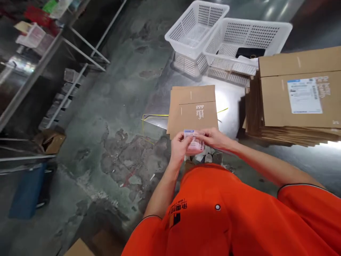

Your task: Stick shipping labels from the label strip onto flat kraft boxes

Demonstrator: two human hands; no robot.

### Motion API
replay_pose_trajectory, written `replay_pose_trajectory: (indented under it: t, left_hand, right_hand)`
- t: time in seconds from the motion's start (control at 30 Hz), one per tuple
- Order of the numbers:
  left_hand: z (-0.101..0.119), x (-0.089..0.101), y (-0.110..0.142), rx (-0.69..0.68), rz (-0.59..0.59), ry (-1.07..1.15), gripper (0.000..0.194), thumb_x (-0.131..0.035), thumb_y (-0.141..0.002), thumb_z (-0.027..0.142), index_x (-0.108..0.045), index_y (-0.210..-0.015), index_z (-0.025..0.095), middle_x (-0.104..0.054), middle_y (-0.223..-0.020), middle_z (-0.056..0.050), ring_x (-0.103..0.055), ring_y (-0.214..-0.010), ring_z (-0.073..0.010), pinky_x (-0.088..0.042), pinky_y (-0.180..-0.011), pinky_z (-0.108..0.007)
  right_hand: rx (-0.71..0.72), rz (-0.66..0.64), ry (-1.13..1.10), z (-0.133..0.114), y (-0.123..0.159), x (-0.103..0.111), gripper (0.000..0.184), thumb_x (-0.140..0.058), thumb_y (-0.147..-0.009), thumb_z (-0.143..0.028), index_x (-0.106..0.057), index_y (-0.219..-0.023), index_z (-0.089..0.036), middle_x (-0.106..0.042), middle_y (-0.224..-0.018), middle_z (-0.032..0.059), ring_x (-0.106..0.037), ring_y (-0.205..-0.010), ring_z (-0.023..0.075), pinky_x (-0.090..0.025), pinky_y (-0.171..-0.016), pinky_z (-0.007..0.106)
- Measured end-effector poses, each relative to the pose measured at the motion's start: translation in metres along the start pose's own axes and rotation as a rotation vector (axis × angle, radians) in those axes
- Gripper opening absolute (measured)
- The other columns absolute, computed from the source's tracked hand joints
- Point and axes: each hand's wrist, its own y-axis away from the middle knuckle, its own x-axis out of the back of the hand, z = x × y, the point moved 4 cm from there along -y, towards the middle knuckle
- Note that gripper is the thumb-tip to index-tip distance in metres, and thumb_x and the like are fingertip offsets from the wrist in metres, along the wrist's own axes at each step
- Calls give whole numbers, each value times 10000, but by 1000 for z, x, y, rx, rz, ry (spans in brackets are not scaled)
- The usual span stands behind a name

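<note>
Over a shiny metal surface (231,113), a person in an orange polo shirt (213,213) holds a pink-and-white printed slip (194,143) between both hands. The left hand (179,147) and the right hand (213,138) meet at the slip, each grip pinched closed on it (its small print is too blurred to read). The slip sits just over the near edge of a flat kraft mailer (192,110), which lies on the surface with white lettering on its face. A thin yellow strap (154,115) runs out from beneath the mailer on the left, and its other end shows on the right.

To the right of the hands rises a tall stack of kraft mailers (293,106), the top one bearing a white shipping label (304,96). Beyond the flat mailer stand white perforated plastic baskets (195,32), side by side with a second basket (247,39) that holds a black object (250,52). Left of the surface, a stained concrete floor (128,163) stretches toward a metal shelving rack (71,92), with a small cardboard box (50,142) on the floor near it.
</note>
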Motion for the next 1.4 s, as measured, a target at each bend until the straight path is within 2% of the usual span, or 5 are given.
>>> replay_pose_trajectory:
  t: [0.47, 0.67, 0.9, 1.1, 1.4]
  left_hand:
    - [-126, 65, 11, 419, -28, -146, 441, -861, -422, 383, -713, -712, 86, -651, -614, -49, -573, -598, -165, -464, -597, -271]
    - [-110, 121, 16, 295, 260, -116, 425, -744, -595, 495, -704, -746, 100, -688, -728, -55, -597, -680, -151, -472, -641, -245]
    - [-78, 110, -38, 228, 332, 20, 424, -752, -615, 425, -698, -868, 89, -716, -841, -88, -635, -665, -148, -511, -605, -253]
    - [-78, 93, -32, 332, 246, 147, 432, -810, -537, 353, -701, -858, 84, -726, -883, -109, -675, -736, -196, -558, -659, -316]
    - [-70, 39, -7, 429, -132, -24, 506, -823, -511, 493, -672, -799, 106, -692, -716, -60, -640, -612, -170, -529, -567, -277]
  right_hand:
    - [9, 304, 906, 59, -112, 38, 446, -593, -854, -448, -568, -1224, -200, -561, -1183, 122, -465, -1052, 306, -330, -888, 434]
    - [172, 162, 967, 56, -115, 5, 508, -386, -966, -376, -444, -1369, -71, -377, -1426, 168, -320, -1318, 313, -273, -1060, 482]
    - [468, -43, 914, 49, -34, -64, 583, -412, -951, -509, -427, -1399, -138, -292, -1493, 116, -209, -1403, 281, -163, -1161, 489]
    - [-469, 635, 446, 92, 8, 35, 486, -491, -876, -354, -538, -1266, -68, -574, -1192, 190, -554, -1062, 320, -446, -915, 479]
    - [-182, 1099, 352, 26, 139, 189, 420, -521, -891, -358, -576, -1269, -183, -626, -1141, 81, -590, -954, 174, -461, -891, 350]
